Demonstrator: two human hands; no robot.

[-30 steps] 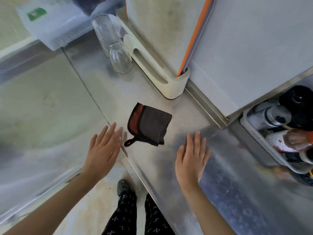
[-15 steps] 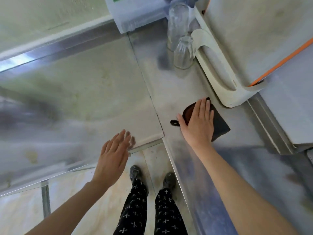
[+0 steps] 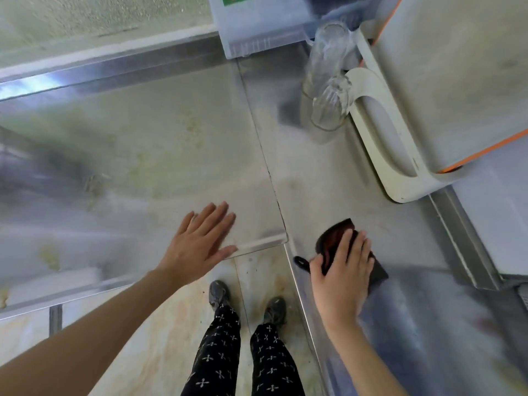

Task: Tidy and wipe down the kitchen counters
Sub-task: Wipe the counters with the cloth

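A dark brown folded cloth [image 3: 331,241] with a small black loop lies on the steel counter [image 3: 328,178] near its front edge. My right hand [image 3: 343,270] lies flat on top of the cloth, fingers together, pressing it down and covering most of it. My left hand [image 3: 200,241] hovers with spread fingers and nothing in it over the front corner of the adjoining steel counter [image 3: 143,155], which shows yellowish smears.
Two upturned clear glasses [image 3: 328,107] stand at the back beside a cream board holder [image 3: 388,144] carrying an orange-edged cutting board [image 3: 457,81]. A clear plastic container [image 3: 257,21] sits at the far edge. My legs and the tiled floor [image 3: 160,332] lie between the counters.
My right hand reached the cloth, came down on it and slid it toward the counter's front edge. My left hand drifted over the left counter's corner. The view swung left.
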